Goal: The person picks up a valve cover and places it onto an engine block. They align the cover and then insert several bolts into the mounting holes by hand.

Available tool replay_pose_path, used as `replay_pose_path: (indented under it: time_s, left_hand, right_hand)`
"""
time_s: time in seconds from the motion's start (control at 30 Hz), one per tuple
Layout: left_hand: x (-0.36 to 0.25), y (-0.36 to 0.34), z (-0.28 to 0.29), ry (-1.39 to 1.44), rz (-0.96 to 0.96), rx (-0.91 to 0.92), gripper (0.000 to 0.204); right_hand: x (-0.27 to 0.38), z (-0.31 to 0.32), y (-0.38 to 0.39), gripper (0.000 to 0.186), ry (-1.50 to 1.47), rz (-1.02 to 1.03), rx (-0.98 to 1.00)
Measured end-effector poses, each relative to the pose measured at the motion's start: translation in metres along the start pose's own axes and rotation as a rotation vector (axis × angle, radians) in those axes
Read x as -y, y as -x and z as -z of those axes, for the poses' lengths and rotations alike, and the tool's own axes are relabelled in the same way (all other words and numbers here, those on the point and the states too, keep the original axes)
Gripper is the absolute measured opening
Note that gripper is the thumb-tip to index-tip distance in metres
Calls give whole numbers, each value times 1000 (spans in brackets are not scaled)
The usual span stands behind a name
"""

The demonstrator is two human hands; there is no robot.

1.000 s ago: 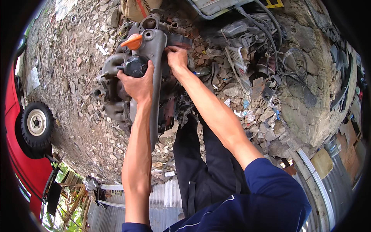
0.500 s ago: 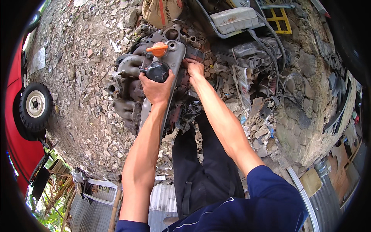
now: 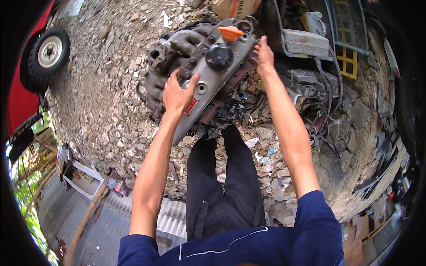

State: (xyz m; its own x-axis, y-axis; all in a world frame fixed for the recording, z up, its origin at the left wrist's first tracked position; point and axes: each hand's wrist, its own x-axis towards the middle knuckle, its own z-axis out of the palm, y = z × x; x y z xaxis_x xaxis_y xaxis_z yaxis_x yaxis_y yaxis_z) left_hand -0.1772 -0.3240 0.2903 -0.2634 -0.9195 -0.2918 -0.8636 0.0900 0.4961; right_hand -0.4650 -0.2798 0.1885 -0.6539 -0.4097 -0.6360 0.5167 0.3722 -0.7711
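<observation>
A car engine sits on the rubble ahead of me, topped by a long grey valve cover (image 3: 208, 82) that slants from near left to far right. On the cover are a round black cap (image 3: 219, 56), an orange wing-shaped cap (image 3: 230, 33) and a small red label (image 3: 191, 107). My left hand (image 3: 176, 94) is at the cover's left edge, thumb and fingers spread, holding nothing. At the cover's far right end is my right hand (image 3: 265, 55), fingers stretched out; whether they touch the edge I cannot tell. Left of the cover curve the grey manifold pipes (image 3: 188, 37).
Right of the engine lie a grey metal box (image 3: 307, 44), a yellow grid (image 3: 347, 62) and looped black hoses (image 3: 326, 84). A sack (image 3: 235, 8) stands behind it. At the far left is a red vehicle's wheel (image 3: 49, 51). Corrugated sheets (image 3: 173, 217) lie near my legs.
My left hand has let go of the black cap and moved nearer along the cover. My right hand has left the cover's side for its far right end. The whole view has shifted.
</observation>
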Motion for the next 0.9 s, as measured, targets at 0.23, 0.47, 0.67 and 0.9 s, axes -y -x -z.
replay_pose_path:
  time_s: [0.23, 0.47, 0.67, 0.9]
  left_hand:
    - [16, 54, -23, -102, 175, -91, 89]
    - [18, 50, -28, -145, 131, -221, 77]
    - [16, 46, -24, -137, 156, -176, 75]
    - [15, 44, -21, -144, 167, -142, 75]
  right_hand:
    - [32, -16, -19, 105, 454, 141, 298]
    - [29, -34, -19, 87, 749, 344, 15]
    - [33, -39, -11, 77, 804, 381, -58]
    - [33, -39, -7, 76, 802, 436, -74]
